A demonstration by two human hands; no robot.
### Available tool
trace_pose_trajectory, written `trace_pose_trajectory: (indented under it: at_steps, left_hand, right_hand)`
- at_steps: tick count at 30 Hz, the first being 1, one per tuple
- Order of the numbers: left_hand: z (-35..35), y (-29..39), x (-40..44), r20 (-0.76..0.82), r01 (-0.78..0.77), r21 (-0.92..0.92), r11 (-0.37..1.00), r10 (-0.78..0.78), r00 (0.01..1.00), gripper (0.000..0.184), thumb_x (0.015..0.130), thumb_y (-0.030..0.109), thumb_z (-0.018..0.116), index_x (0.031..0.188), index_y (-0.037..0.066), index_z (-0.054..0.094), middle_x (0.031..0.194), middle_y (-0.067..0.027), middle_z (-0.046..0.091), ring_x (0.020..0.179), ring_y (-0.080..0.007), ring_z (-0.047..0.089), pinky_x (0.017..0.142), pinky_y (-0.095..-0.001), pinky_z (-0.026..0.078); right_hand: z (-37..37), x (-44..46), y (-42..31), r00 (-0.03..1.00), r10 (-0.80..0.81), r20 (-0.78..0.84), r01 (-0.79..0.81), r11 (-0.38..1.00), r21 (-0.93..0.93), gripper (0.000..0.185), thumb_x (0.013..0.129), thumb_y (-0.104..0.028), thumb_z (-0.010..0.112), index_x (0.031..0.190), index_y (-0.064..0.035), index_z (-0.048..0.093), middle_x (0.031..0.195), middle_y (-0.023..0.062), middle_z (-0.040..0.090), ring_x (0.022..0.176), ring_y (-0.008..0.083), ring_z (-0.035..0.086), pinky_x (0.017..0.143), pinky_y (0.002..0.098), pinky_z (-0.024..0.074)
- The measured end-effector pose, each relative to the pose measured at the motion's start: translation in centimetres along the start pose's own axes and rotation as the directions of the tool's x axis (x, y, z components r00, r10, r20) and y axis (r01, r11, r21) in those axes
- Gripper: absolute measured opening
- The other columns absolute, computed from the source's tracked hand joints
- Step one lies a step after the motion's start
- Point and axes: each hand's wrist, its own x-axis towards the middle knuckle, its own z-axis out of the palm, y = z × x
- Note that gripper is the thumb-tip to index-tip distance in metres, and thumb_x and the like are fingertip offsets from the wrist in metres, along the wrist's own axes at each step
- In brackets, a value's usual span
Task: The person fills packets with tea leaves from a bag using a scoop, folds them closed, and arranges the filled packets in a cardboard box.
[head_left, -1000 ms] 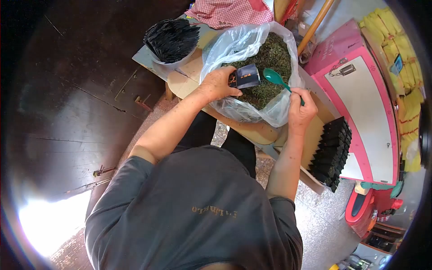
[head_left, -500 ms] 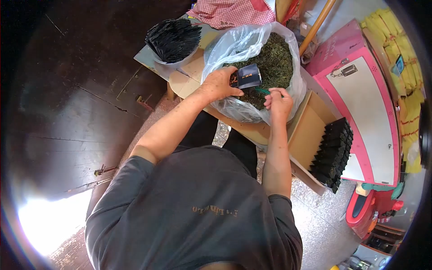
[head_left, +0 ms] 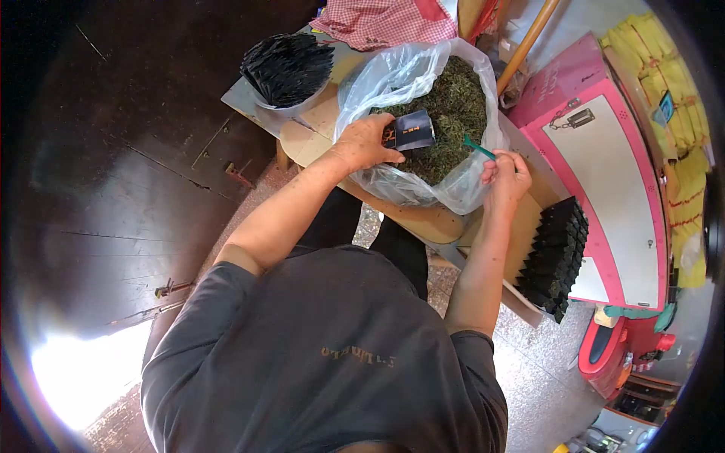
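Dark, dried, leaf-like material fills a clear plastic bag whose mouth is spread wide. Over the near left part of it, my left hand grips a small dark pouch with pale and orange print; its opening appears to face right. At the bag's right edge, the closed fingers of my right hand hold the handle of a small green scoop. The scoop's tip points left toward the pouch, apart from it. Whether any leaf lies on the tip is too small to tell.
Black folded pouches stand packed in a bowl at the back left. More black pouches line a cardboard box on the right. A pink-and-white cabinet, a checked cloth and a wooden pole are nearby.
My right hand has drawn the green scoop right, away from the pouch, to the bag's edge. My left hand still holds the pouch in almost the same place.
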Motion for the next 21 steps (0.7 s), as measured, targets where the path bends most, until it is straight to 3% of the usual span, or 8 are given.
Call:
trace_pose_trajectory:
  at_steps: [9, 15, 18, 20, 21]
  left_hand:
    - [-0.3, 0.4, 0.1, 0.036, 0.021, 0.003, 1.0, -0.021, 0.999, 0.062, 0.064, 0.035, 0.085, 0.112, 0.004, 0.06, 0.102, -0.0168, 0.067, 0.099, -0.034, 0.064, 0.086, -0.0426, 0.05]
    - [-0.2, 0.4, -0.1, 0.023, 0.013, 0.005, 1.0, -0.014, 1.0, 0.061, 0.064, 0.034, 0.084, 0.112, 0.004, 0.06, 0.101, -0.0166, 0.067, 0.099, -0.0337, 0.064, 0.086, -0.0429, 0.049]
    - [-0.3, 0.4, -0.1, 0.021, 0.022, 0.006, 1.0, -0.022, 1.0, 0.062, 0.064, 0.034, 0.084, 0.112, 0.004, 0.06, 0.102, -0.0164, 0.067, 0.099, -0.0339, 0.064, 0.086, -0.0431, 0.049]
    - [-0.2, 0.3, 0.0, 0.033, 0.031, 0.001, 1.0, -0.031, 0.999, 0.062, 0.064, 0.034, 0.084, 0.113, 0.005, 0.06, 0.103, -0.0165, 0.067, 0.1, -0.034, 0.063, 0.087, -0.043, 0.049]
    - [-0.1, 0.2, 0.0, 0.034, 0.031, 0.001, 1.0, -0.031, 0.999, 0.062, 0.064, 0.034, 0.084, 0.113, 0.005, 0.06, 0.103, -0.0165, 0.067, 0.1, -0.034, 0.063, 0.087, -0.043, 0.049]
  right_hand:
    - [1.0, -0.6, -1.0, 0.995, 0.021, 0.096, -0.023, 1.0, 0.021, 0.014, 0.084, -0.004, 0.055, 0.086, 0.0025, 0.068, 0.062, 0.0101, 0.061, 0.043, 0.0108, 0.05, 0.041, 0.0229, 0.0369]
    - [3.0, -1.5, -1.2, 0.984, 0.024, 0.179, -0.004, 0.994, -0.111, 0.013, 0.085, -0.005, 0.057, 0.085, -0.0008, 0.069, 0.063, 0.0075, 0.062, 0.046, 0.0094, 0.051, 0.043, 0.0217, 0.0379]
    - [3.6, -2.0, -1.5, 0.96, -0.052, 0.276, 0.112, 0.973, -0.203, 0.013, 0.087, -0.004, 0.056, 0.088, -0.0001, 0.069, 0.066, 0.0065, 0.062, 0.05, 0.009, 0.052, 0.047, 0.0208, 0.0389]
    - [3.6, -2.4, -1.5, 0.909, -0.165, 0.383, 0.284, 0.917, -0.281, 0.011, 0.087, -0.003, 0.058, 0.09, -0.0004, 0.069, 0.071, 0.0057, 0.065, 0.059, 0.0101, 0.058, 0.054, 0.0215, 0.0429]
    - [3.7, -2.6, -1.7, 0.909, -0.164, 0.383, 0.284, 0.917, -0.281, 0.011, 0.087, -0.003, 0.058, 0.09, -0.0004, 0.069, 0.071, 0.0057, 0.065, 0.059, 0.0101, 0.058, 0.054, 0.0215, 0.0429]
